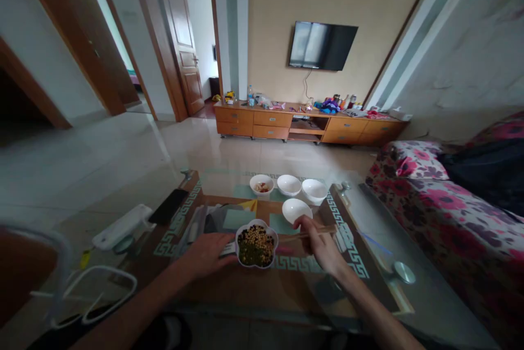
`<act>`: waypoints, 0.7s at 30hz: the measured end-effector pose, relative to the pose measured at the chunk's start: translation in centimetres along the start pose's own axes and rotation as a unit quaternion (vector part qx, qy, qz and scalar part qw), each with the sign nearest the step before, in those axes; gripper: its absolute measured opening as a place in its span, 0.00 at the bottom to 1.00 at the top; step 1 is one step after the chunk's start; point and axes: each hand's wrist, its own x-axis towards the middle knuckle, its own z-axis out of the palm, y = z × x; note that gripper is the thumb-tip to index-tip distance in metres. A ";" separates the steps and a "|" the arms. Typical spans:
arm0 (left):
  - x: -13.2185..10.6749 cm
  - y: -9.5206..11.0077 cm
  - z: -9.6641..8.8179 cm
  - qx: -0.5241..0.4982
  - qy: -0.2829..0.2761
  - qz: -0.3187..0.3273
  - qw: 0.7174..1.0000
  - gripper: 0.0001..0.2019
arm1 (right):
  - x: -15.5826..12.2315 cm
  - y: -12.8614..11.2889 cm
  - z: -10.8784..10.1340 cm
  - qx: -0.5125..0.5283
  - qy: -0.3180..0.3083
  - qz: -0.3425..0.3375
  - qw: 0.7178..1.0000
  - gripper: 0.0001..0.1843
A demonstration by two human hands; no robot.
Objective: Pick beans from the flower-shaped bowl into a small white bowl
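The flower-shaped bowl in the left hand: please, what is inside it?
The flower-shaped bowl holds yellow beans, green grains and dark grains. Together they cover its bottom, which cannot be seen.

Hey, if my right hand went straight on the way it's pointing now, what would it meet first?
Your right hand, holding wooden chopsticks, would likely meet the flower-shaped white bowl first, chopstick tips leading. Depth is hard to judge, so they may pass just above its rim.
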 end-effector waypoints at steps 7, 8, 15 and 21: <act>1.2 -0.4 0.2 -0.020 0.010 0.020 1.000 0.30 | 1.2 1.9 -0.6 -0.043 -0.126 0.003 0.991 0.18; 1.3 -0.5 0.2 -0.030 0.015 0.023 0.999 0.29 | 1.4 2.0 -0.8 -0.050 -0.129 0.000 0.990 0.17; 1.7 -0.1 0.3 0.020 -0.010 0.022 1.000 0.24 | 2.1 2.9 -1.7 -0.155 -0.112 -0.038 0.981 0.13; 1.3 -0.4 1.5 0.002 0.005 0.007 1.000 0.24 | 2.3 3.0 -1.8 -0.172 -0.153 -0.075 0.970 0.14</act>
